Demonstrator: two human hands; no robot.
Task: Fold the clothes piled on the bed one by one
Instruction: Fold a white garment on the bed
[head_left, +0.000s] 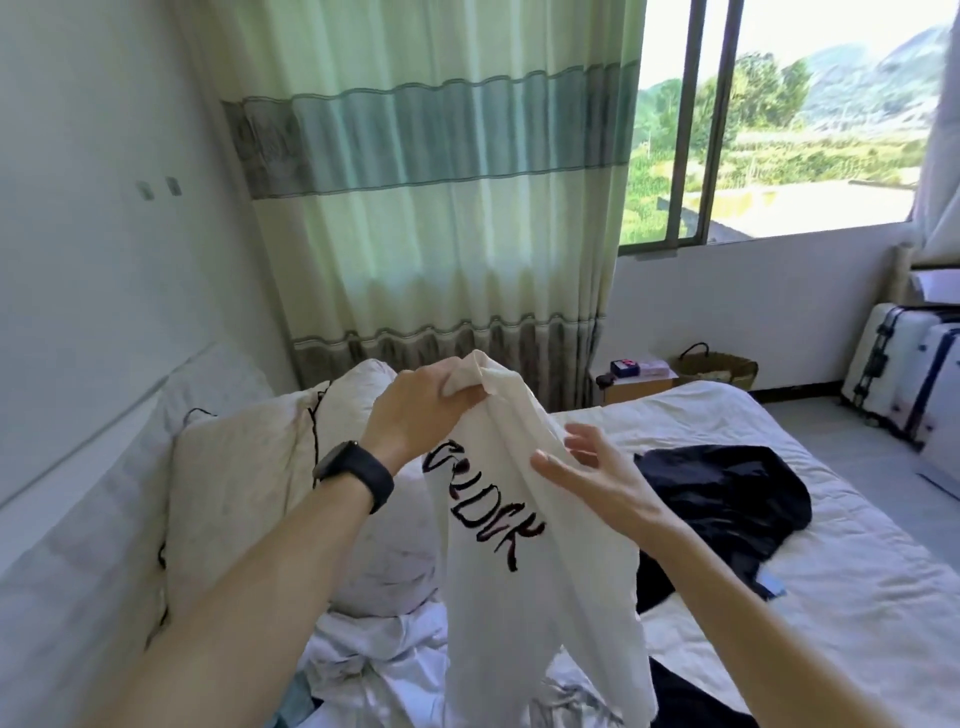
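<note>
A white T-shirt (524, 597) with dark lettering hangs in the air over the bed (779, 644). My left hand (421, 410), a black watch on its wrist, grips the shirt's bunched top edge. My right hand (592, 475) is beside the cloth a little lower, fingers spread and relaxed, thumb touching the fabric. A dark navy garment (727, 504) lies crumpled on the white sheet to the right. More white clothes (374, 660) are heaped on the bed below the shirt.
Pillows (244, 483) lean on the headboard at left. A green striped curtain (441, 182) and a window are behind. A small bedside table (636, 384), a woven basket (719, 366) and white suitcases (904, 374) stand on the floor at right.
</note>
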